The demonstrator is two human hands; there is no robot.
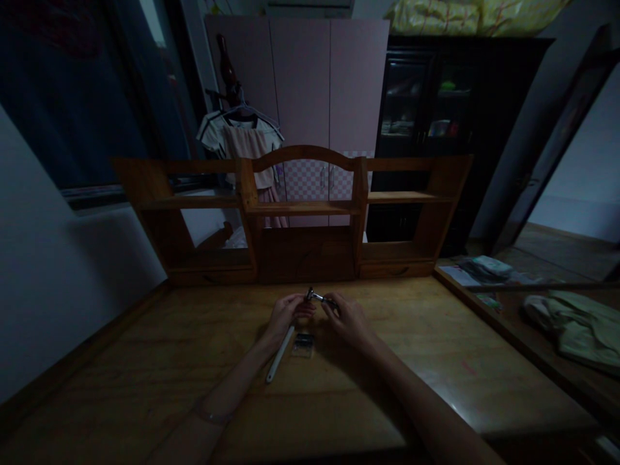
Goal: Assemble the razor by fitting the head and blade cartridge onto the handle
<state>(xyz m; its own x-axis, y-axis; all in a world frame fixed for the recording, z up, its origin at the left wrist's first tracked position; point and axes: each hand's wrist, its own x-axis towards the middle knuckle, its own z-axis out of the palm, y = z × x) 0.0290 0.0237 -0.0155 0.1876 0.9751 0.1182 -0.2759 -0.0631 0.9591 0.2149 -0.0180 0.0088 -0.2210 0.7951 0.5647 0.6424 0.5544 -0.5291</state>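
Observation:
A razor (317, 297) with a shiny metal neck and a dark head is held above the desk, between both hands. My right hand (349, 318) is closed around its dark handle. My left hand (287, 316) has its fingers curled at the razor's head, thumb and fingertips against it. Under my left hand a slim white handle (279, 360) with a hole at its end lies on the desk; its other end is hidden by the hand. Beside it sits a small clear case (303, 346) with dark pieces at its far end.
The wooden desk (203, 361) carries a shelf unit (303, 208) along its back edge. To the right, a lower surface holds folded pale green cloth (584, 326) and a plastic-wrapped packet (489, 266). A wall stands at the left; wardrobes stand behind.

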